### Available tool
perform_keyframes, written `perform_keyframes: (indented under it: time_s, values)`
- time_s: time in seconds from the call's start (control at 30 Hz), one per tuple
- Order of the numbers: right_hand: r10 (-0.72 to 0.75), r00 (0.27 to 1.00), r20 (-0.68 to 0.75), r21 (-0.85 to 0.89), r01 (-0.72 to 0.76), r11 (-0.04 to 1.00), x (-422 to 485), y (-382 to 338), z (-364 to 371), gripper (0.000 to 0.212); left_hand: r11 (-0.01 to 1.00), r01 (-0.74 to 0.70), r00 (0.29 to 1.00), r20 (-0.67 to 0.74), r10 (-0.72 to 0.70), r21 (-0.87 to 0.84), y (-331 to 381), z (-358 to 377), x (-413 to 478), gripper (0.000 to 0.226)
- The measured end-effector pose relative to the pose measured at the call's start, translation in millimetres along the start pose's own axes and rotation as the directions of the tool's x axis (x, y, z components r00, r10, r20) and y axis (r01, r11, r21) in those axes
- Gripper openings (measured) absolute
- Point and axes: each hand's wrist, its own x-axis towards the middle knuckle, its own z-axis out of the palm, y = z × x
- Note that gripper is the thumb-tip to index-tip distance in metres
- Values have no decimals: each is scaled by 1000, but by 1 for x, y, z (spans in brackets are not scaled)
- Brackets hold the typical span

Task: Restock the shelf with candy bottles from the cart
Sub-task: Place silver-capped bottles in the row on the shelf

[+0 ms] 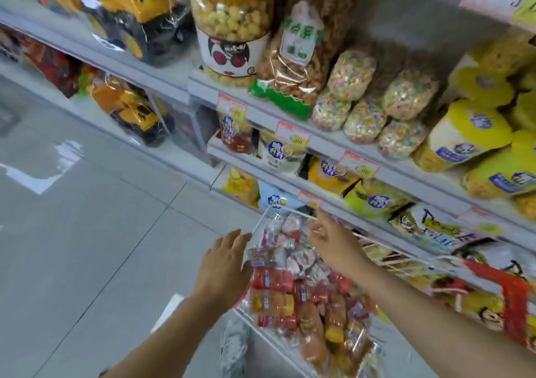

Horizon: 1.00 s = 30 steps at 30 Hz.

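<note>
Clear plastic bottles of red and orange candy (290, 285) fill the white wire cart (290, 211), lower centre. The left hand (223, 264) lies straight-fingered just beside their left edge. The right hand (333, 241) hovers above them, loosely curled and empty.

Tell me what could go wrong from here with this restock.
1. The cart is heaped full. The left hand or right hand, both over it, could knock goods onto the floor when digging in.
2. The bottles on the shelf lie stacked in layers near its edge. Pushing another in could roll one off.
</note>
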Motion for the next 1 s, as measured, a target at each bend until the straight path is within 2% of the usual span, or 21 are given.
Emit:
perform_keyframes:
  time_s: [0.07, 0.17, 0.33, 0.4, 0.47, 0.53, 0.63, 0.77, 0.83, 0.87, 0.93, 1.0]
  values:
    - [218, 971, 96, 14, -221, 975, 11, 19, 27, 49, 1000, 8, 998, 70, -10, 23, -6, 17, 4, 63]
    - [378, 918, 119, 162, -394, 905, 24, 31, 58, 66, 997, 12, 990, 140, -23, 78, -13, 36, 12, 64]
    - [461, 887, -3, 297, -439, 848, 29, 22, 75, 73, 994, -13, 983, 186, -8, 110, -23, 55, 17, 58]
    - [516, 857, 18, 398, -479, 782, 28, 20, 76, 77, 995, -4, 979, 204, -17, 99, -26, 58, 17, 58]
    - [550, 831, 82, 481, -517, 709, 26, 20, 74, 72, 995, 7, 980, 195, -25, 95, -27, 58, 17, 57]
    - [533, 833, 149, 450, -537, 714, 24, 22, 70, 56, 996, 23, 986, 165, -36, 83, -25, 54, 17, 56]
    - [444, 876, 189, 450, -479, 754, 20, 30, 63, 19, 997, -4, 999, 49, 0, 74, -14, 49, 17, 52]
    - [336, 926, 174, 501, -377, 779, 12, 34, 56, 20, 988, -117, 989, -106, 107, -99, -4, 52, 20, 38]
    - [220, 961, 166, 563, -276, 779, 8, 34, 55, 21, 963, -166, 985, -70, 155, -214, 4, 53, 21, 46]
    - [147, 972, 181, 597, -227, 769, 5, 31, 53, 21, 948, -147, 989, -27, 146, -281, 9, 52, 21, 46]
    - [16, 976, 218, 640, -155, 753, 3, 26, 51, 24, 892, -55, 992, 76, 99, -449, 15, 50, 23, 37]
    - [-40, 969, 242, 633, -126, 764, 2, 20, 51, 28, 820, 15, 993, 106, 56, -572, 16, 50, 25, 18]
